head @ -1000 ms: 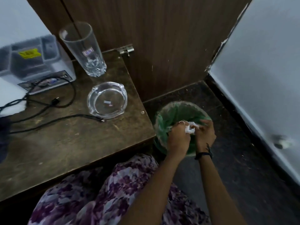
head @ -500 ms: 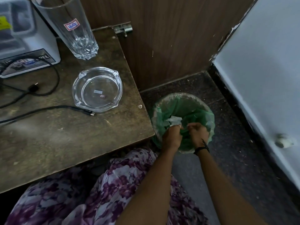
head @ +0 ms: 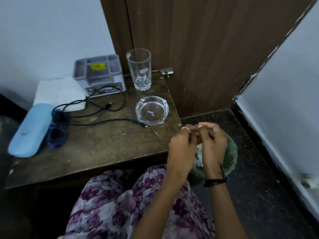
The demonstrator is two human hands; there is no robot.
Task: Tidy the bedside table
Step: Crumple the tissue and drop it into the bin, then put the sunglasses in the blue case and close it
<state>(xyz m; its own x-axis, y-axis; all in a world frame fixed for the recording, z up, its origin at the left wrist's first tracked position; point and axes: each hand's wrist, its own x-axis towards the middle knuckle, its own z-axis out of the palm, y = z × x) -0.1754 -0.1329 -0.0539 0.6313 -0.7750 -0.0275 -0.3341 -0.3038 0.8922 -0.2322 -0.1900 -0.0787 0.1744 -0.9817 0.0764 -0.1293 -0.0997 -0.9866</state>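
My left hand (head: 183, 147) and my right hand (head: 214, 144) are raised side by side over the green-lined bin (head: 231, 152), just off the right front corner of the wooden bedside table (head: 107, 152). Their curled fingertips touch each other and I see nothing held in them. Crumpled white paper (head: 199, 152) lies in the bin, showing between my wrists. On the table stand a tall empty glass (head: 139, 69) and a clear glass ashtray (head: 151, 110).
A grey organiser box (head: 99, 75) sits at the back, with loose black cables (head: 103, 107) in front of it. A white folded cloth (head: 58, 93), a light blue case (head: 31, 130) and blue glasses (head: 57, 133) lie at the left. A brown door rises behind.
The white paper has left my hands and now lies in the bin. Both hands have risen out of the bin, and my view has lifted and pulled back to show the whole table.
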